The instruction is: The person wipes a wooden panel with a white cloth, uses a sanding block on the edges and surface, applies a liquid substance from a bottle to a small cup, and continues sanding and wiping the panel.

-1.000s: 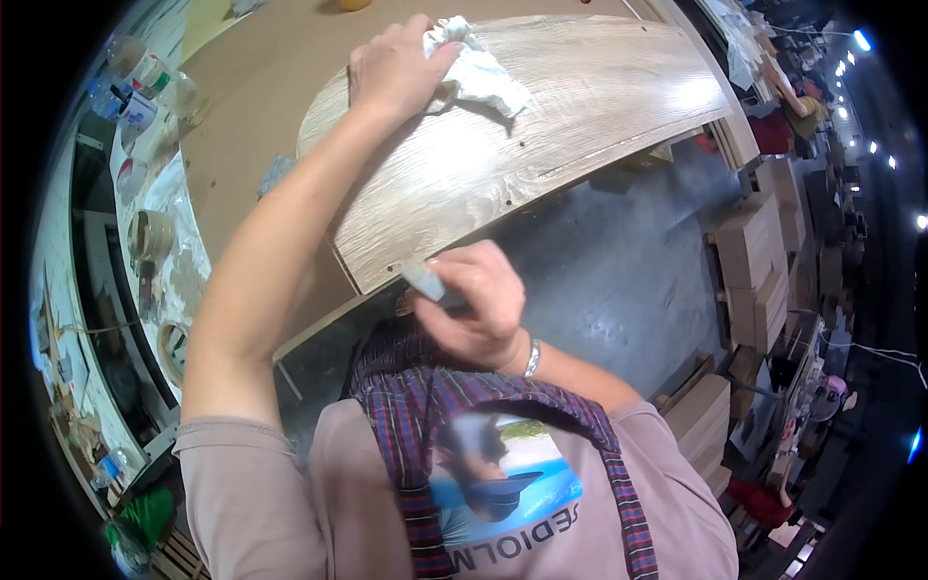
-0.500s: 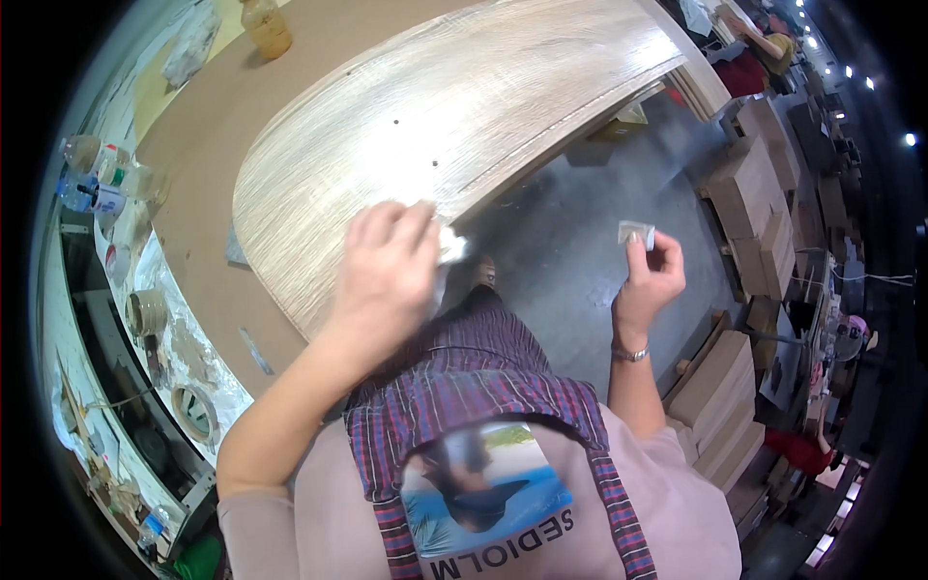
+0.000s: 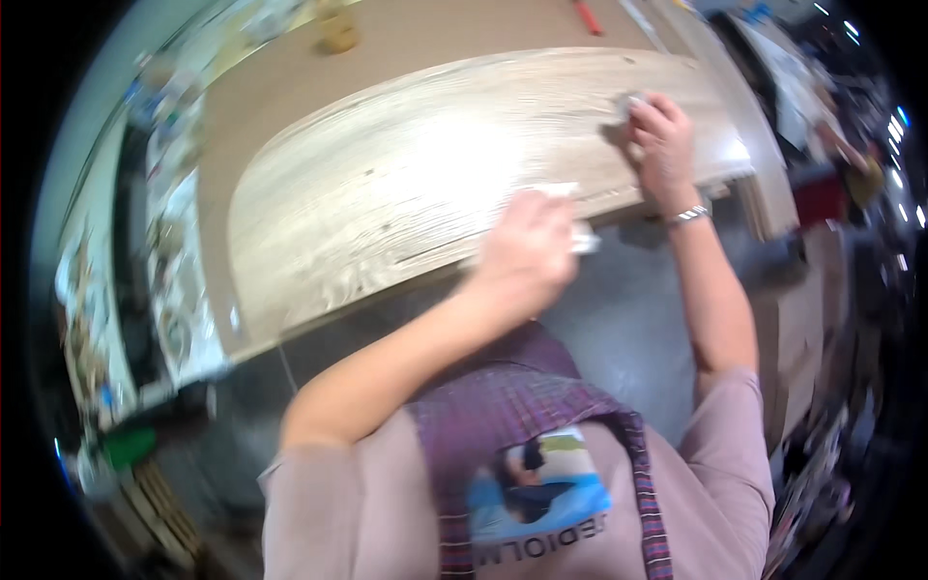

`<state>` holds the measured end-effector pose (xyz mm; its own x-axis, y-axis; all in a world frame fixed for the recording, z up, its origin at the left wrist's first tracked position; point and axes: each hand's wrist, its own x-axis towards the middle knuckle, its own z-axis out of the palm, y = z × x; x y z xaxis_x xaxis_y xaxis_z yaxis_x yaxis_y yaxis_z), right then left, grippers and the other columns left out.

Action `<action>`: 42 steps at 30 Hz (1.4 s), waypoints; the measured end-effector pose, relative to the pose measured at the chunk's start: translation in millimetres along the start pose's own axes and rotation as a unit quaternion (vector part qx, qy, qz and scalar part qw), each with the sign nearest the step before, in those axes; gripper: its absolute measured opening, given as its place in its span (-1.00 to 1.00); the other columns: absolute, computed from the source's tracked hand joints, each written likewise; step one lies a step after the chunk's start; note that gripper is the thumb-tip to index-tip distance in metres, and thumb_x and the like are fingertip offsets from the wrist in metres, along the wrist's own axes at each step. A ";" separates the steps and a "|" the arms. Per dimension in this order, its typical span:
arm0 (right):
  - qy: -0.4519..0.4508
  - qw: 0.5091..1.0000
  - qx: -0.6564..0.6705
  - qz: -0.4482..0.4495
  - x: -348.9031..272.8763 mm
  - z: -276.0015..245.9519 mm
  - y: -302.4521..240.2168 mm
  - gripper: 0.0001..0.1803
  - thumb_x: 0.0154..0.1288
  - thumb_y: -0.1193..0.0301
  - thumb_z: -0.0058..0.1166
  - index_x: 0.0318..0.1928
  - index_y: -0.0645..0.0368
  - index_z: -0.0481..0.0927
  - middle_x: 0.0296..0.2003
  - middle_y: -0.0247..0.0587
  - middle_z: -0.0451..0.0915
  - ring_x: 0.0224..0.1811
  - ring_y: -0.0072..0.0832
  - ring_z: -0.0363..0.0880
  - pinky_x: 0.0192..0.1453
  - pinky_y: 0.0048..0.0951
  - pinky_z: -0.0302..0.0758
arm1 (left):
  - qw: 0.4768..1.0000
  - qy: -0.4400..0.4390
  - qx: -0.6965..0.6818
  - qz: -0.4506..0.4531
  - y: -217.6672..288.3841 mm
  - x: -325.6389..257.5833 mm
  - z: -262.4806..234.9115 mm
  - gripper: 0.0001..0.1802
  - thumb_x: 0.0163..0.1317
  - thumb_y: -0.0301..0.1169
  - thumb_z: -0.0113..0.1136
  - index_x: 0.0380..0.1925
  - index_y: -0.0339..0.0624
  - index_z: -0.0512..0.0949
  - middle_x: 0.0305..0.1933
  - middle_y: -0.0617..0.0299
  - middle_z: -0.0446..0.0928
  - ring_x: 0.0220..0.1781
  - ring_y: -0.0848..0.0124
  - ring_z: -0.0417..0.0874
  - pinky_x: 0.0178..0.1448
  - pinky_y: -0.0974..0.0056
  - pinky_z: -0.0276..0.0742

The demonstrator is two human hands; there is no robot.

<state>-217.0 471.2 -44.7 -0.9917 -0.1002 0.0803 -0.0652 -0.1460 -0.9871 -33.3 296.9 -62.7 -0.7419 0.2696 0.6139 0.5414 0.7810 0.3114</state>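
Observation:
A long, light wood-grain panel (image 3: 387,184) lies across a brown workbench (image 3: 280,87). My left hand (image 3: 527,249) rests at the panel's near edge, closed on a white cloth (image 3: 580,237) that sticks out past my fingers. Farther right, my right hand (image 3: 663,135) presses on the panel's top face. A small grey piece (image 3: 629,100) shows at its fingertips. A watch band sits on that wrist.
A yellowish jar (image 3: 338,34) and a red tool (image 3: 590,14) lie on the bench behind the panel. Cluttered shelves (image 3: 174,271) run along the left. Stacked boards (image 3: 793,319) stand on the grey floor (image 3: 628,329) to the right.
My right hand has gone from beside my body up onto the right end of the panel. My left hand with the cloth stays at the near edge. The view has swung.

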 end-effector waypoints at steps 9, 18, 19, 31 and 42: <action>-0.145 0.989 0.004 0.019 7.4 -30.1 10.5 -0.86 0.29 0.51 0.19 -0.17 0.29 0.60 -0.35 -0.34 0.59 -0.39 -0.68 0.43 -0.27 -0.63 0.36 | 0.959 0.039 0.216 -0.178 -2.7 -101.2 -74.6 -0.70 0.08 -0.48 0.18 -0.15 -0.09 0.70 -0.03 0.19 0.69 0.05 0.26 0.67 0.25 0.10 0.34; -0.153 0.985 0.069 0.030 10.6 -26.2 -2.7 -0.83 0.28 0.51 0.25 -0.13 0.24 0.62 -0.31 -0.39 0.61 -0.33 -0.70 0.48 -0.21 -0.65 0.41 | 0.911 0.119 0.257 -0.299 -3.4 -65.0 -110.7 -0.57 0.03 -0.63 0.18 -0.01 -0.35 0.63 0.07 -0.01 0.62 0.12 0.06 0.59 0.27 0.11 0.44; -0.141 0.983 0.108 0.040 9.7 -21.1 -5.5 -0.79 0.26 0.53 0.27 -0.09 0.25 0.63 -0.29 -0.38 0.63 -0.28 -0.67 0.52 -0.17 -0.61 0.44 | 0.934 0.093 0.219 -0.269 -3.1 -35.4 -86.4 -0.58 0.02 -0.54 0.28 -0.03 -0.31 0.63 0.06 0.00 0.62 0.15 0.04 0.57 0.31 0.06 0.39; -0.243 0.966 0.064 -0.054 -75.1 56.4 -42.3 -0.79 0.11 0.56 0.25 -0.19 0.28 0.67 -0.34 -0.37 0.61 -0.37 -0.69 0.53 -0.33 -0.58 0.51 | 0.975 0.113 0.174 -0.073 23.7 58.9 -50.3 -0.39 -0.11 -0.42 0.40 0.09 0.03 0.65 0.05 0.23 0.56 0.03 0.18 0.52 0.15 0.11 0.32; -0.241 0.763 -0.467 -0.377 -124.0 66.9 7.0 -0.36 0.15 0.10 0.27 0.23 0.05 0.53 0.33 0.12 0.38 0.45 0.14 0.22 0.43 0.22 0.19 | 0.838 0.283 -0.321 -0.339 -100.8 18.8 -67.3 -0.75 0.31 -0.63 0.20 -0.03 -0.33 0.47 -0.02 0.16 0.52 -0.01 0.41 0.59 0.18 0.31 0.53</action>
<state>-87.1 416.8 -52.3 -0.4920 -0.7177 0.4929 -0.8706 0.4013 -0.2847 -75.2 185.3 -33.8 -0.7567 -0.5662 0.3269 0.3079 0.1325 0.9421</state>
